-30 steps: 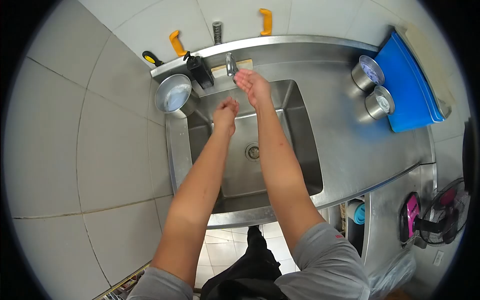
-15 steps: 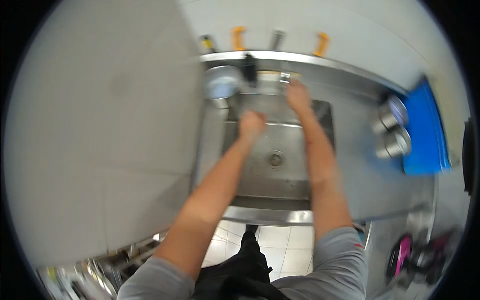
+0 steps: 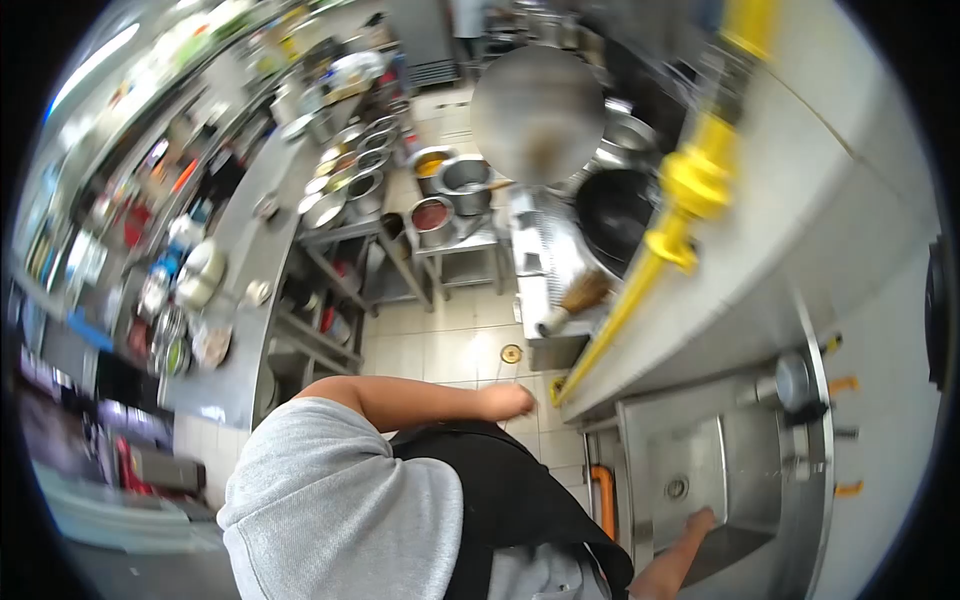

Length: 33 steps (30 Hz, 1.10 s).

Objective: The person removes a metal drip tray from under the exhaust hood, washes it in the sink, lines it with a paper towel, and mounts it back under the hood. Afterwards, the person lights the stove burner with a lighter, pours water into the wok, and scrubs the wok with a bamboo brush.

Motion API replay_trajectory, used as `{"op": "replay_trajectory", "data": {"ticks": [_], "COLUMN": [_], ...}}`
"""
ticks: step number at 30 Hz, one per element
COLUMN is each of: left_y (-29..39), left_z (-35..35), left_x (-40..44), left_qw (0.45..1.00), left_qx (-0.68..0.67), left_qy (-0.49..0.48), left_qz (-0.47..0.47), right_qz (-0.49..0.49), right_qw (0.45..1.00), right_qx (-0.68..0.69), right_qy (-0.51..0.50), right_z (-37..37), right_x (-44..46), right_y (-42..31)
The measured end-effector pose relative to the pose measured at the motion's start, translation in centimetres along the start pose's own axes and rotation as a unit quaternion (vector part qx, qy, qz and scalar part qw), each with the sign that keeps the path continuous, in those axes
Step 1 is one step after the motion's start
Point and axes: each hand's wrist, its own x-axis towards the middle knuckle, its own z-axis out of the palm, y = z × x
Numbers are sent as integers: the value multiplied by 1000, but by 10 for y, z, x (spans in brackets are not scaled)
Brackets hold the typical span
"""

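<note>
My left hand (image 3: 508,402) is held in front of my black apron (image 3: 480,480), above the tiled floor. Its fingers are curled in and nothing shows in them. My right hand (image 3: 703,520) is over the near part of the steel sink (image 3: 690,450), not far from the drain (image 3: 677,488). It is blurred and small here, and its fingers cannot be made out. A tap (image 3: 797,467) stands at the back of the basin. Beside the sink's far corner sits a metal pot (image 3: 792,383).
A yellow pipe (image 3: 640,280) runs along the wall beside a stove counter with a black wok (image 3: 615,220) and a brush (image 3: 580,298). Several pots, one with red contents (image 3: 432,218), stand on a low table. A long steel counter (image 3: 245,240) lies left.
My view has swung left, from the sink to the kitchen aisle. Both hands have come away from the back of the sink; my left hand is now outside it.
</note>
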Motion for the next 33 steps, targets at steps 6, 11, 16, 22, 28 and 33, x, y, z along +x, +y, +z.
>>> {"op": "replay_trajectory", "data": {"ticks": [6,11,16,22,28,33], "left_y": [-273,-339,-331,-493,-699,-711], "left_z": [64,188,127,-23,-69,-96], "left_x": [-251,-384,-476,-538,-581,-572], "left_qw": [729,722,670,459,379,416], "left_qx": [-150,-2,-203,-157,-263,-480], "left_qy": [276,219,513,715,554,671], "left_qz": [-609,-657,-496,-503,-693,-383], "right_qz": [182,129,10,-169,-325,-380], "right_qw": [932,931,944,980,945,925], "right_qx": [79,-44,-178,5,-5,3], "right_qy": [303,338,277,100,-40,-27], "right_z": [-73,-160,-213,-247,-297,-323], "right_x": [-83,-157,-188,-206,-227,-206], "right_y": [-73,-205,-362,-583,-721,-813]}}
